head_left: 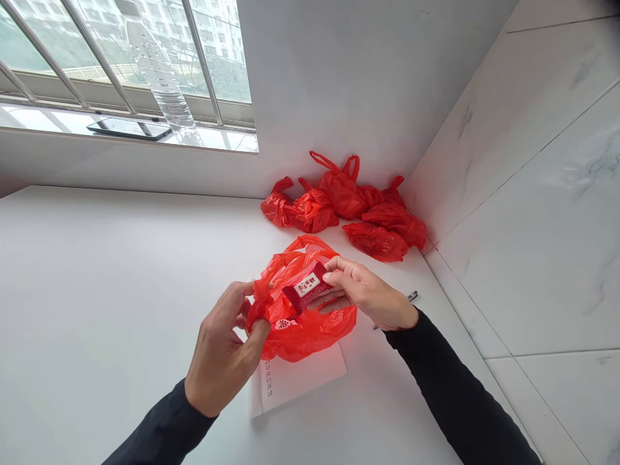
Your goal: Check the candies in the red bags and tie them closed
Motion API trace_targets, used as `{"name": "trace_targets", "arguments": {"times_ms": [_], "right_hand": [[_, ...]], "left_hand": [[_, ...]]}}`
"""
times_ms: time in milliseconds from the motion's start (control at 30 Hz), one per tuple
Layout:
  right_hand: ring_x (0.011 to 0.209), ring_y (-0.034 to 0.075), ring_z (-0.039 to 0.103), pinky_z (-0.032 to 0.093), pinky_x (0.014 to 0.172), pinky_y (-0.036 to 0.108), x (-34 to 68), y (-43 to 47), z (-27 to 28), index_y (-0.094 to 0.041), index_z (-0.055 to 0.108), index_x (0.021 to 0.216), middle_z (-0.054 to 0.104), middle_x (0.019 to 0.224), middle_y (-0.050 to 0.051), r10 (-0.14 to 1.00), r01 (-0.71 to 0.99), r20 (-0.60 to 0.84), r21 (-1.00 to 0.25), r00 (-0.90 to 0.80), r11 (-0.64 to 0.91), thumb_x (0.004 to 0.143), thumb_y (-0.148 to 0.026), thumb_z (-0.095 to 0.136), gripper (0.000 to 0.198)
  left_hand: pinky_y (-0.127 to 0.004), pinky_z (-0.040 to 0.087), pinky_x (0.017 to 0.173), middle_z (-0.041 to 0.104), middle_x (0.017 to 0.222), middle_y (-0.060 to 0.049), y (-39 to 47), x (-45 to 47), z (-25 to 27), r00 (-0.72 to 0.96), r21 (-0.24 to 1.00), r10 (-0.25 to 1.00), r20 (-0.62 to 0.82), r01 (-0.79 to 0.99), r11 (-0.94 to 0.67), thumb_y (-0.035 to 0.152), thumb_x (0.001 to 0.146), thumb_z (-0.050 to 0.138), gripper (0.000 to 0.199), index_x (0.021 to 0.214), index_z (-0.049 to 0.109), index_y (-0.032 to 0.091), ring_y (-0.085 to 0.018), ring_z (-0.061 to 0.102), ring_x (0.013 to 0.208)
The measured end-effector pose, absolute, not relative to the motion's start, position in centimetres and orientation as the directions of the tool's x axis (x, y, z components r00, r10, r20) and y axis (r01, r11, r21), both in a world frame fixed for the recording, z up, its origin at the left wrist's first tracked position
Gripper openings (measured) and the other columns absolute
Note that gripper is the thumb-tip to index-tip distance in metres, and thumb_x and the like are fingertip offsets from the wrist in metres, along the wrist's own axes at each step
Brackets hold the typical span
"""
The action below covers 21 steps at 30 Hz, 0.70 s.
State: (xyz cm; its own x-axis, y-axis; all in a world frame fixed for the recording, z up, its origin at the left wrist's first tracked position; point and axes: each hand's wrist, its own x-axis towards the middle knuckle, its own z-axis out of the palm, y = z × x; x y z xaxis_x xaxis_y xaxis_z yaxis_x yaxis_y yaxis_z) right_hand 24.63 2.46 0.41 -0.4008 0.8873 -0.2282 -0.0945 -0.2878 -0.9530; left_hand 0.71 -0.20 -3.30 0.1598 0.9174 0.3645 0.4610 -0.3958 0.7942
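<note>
My left hand (227,342) grips the rim of a red plastic bag (310,339), whose mouth gapes toward me. Between the thumb and fingers of my right hand (365,290) is a small dark red wrapped packet (306,285) with a white label bearing characters. It is held over the bag's opening. Deeper in the bag, part of another item with a white, character-printed label (285,323) shows; the rest of the contents is hidden. Beneath the bag lies a white paper sheet (305,381) with a column of handwritten numbers.
Several tied red bags (346,194) are heaped in the corner against the wall. A pen (412,296) lies partly under my right wrist. On the windowsill are a water bottle (165,84) and a dark flat device (128,128). A tiled wall (542,213) bounds the table's right side.
</note>
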Motion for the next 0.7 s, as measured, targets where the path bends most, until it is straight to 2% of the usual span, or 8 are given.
{"name": "trace_targets", "arguments": {"times_ms": [67, 133, 233, 267, 333, 433, 533, 700], "right_hand": [[0.080, 0.018, 0.074, 0.060, 0.081, 0.034, 24.7, 2.4, 0.4, -0.021, 0.051, 0.095, 0.074, 0.089, 0.003, 0.885, -0.139, -0.205, -0.948, -0.418, -0.286, 0.100, -0.028, 0.053, 0.009], [0.062, 0.015, 0.066, 0.056, 0.065, 0.027, 24.9, 2.3, 0.4, -0.022, 0.049, 0.087, 0.068, 0.071, 0.000, 0.854, -0.254, -0.168, -0.911, -0.493, -0.326, 0.101, -0.029, 0.044, 0.017], [0.039, 0.011, 0.033, 0.033, 0.041, 0.019, 25.2, 2.4, 0.2, -0.024, 0.041, 0.079, 0.041, 0.047, -0.007, 0.760, -0.435, -0.113, -0.762, -0.640, -0.480, 0.102, -0.029, 0.036, 0.024], [0.038, 0.012, 0.023, 0.026, 0.039, 0.019, 25.2, 2.5, 0.1, -0.024, 0.039, 0.079, 0.033, 0.044, -0.008, 0.731, -0.463, -0.108, -0.709, -0.674, -0.532, 0.103, -0.029, 0.034, 0.025], [0.039, 0.013, 0.012, 0.021, 0.037, 0.019, 25.2, 2.8, -0.3, -0.025, 0.033, 0.077, 0.024, 0.042, -0.009, 0.690, -0.498, -0.090, -0.626, -0.718, -0.600, 0.106, -0.031, 0.029, 0.029], [0.041, 0.014, 0.006, 0.023, 0.036, 0.018, 25.3, 3.3, -1.0, -0.025, 0.031, 0.079, 0.026, 0.042, -0.010, 0.642, -0.561, 0.038, -0.527, -0.765, -0.638, 0.107, -0.029, 0.025, 0.029], [0.042, 0.013, 0.008, 0.026, 0.039, 0.016, 25.4, 3.7, -1.5, -0.024, 0.035, 0.083, 0.032, 0.045, -0.010, 0.607, -0.606, 0.167, -0.460, -0.777, -0.649, 0.104, -0.024, 0.034, 0.021], [0.042, 0.012, 0.010, 0.027, 0.039, 0.017, 25.4, 3.7, -1.6, -0.024, 0.039, 0.085, 0.033, 0.045, -0.011, 0.574, -0.596, 0.204, -0.456, -0.793, -0.661, 0.101, -0.024, 0.043, 0.017]], "left_hand": [[-0.028, 0.055, 0.063, 0.057, 0.093, 0.001, -0.2, 0.7, -3.3, 0.159, 0.791, 0.918, 0.364, 0.467, -0.395, 0.011, 0.088, 0.052, 0.025, 0.106, 0.060, 0.028, -0.014, 0.056, 0.073], [-0.028, 0.055, 0.064, 0.057, 0.094, 0.001, -0.2, 0.7, -3.2, 0.157, 0.786, 0.917, 0.366, 0.476, -0.395, 0.012, 0.088, 0.052, 0.025, 0.106, 0.060, 0.028, -0.014, 0.054, 0.073], [-0.028, 0.055, 0.063, 0.057, 0.093, 0.001, -0.2, 0.6, -3.2, 0.151, 0.782, 0.917, 0.369, 0.482, -0.395, 0.013, 0.088, 0.052, 0.018, 0.099, 0.059, 0.027, -0.014, 0.053, 0.071], [-0.027, 0.055, 0.061, 0.057, 0.092, 0.001, -0.1, 0.6, -3.2, 0.149, 0.781, 0.917, 0.371, 0.484, -0.395, 0.014, 0.088, 0.053, 0.016, 0.096, 0.058, 0.027, -0.014, 0.053, 0.071], [-0.026, 0.055, 0.059, 0.056, 0.090, 0.001, 0.0, 0.4, -3.4, 0.150, 0.773, 0.915, 0.375, 0.493, -0.398, 0.016, 0.089, 0.053, 0.012, 0.095, 0.057, 0.027, -0.014, 0.053, 0.071], [-0.025, 0.056, 0.059, 0.056, 0.088, 0.001, 0.2, 0.2, -3.5, 0.155, 0.750, 0.903, 0.401, 0.509, -0.421, 0.020, 0.090, 0.054, 0.012, 0.097, 0.059, 0.028, -0.014, 0.054, 0.071], [-0.024, 0.057, 0.054, 0.059, 0.089, 0.001, 0.3, 0.2, -3.6, 0.154, 0.741, 0.895, 0.420, 0.512, -0.435, 0.023, 0.090, 0.055, 0.008, 0.096, 0.058, 0.027, -0.013, 0.056, 0.068], [-0.023, 0.058, 0.050, 0.060, 0.083, 0.001, 0.4, 0.5, -3.2, 0.134, 0.710, 0.888, 0.440, 0.554, -0.435, 0.028, 0.090, 0.054, 0.003, 0.091, 0.057, 0.027, -0.014, 0.059, 0.067]]}}
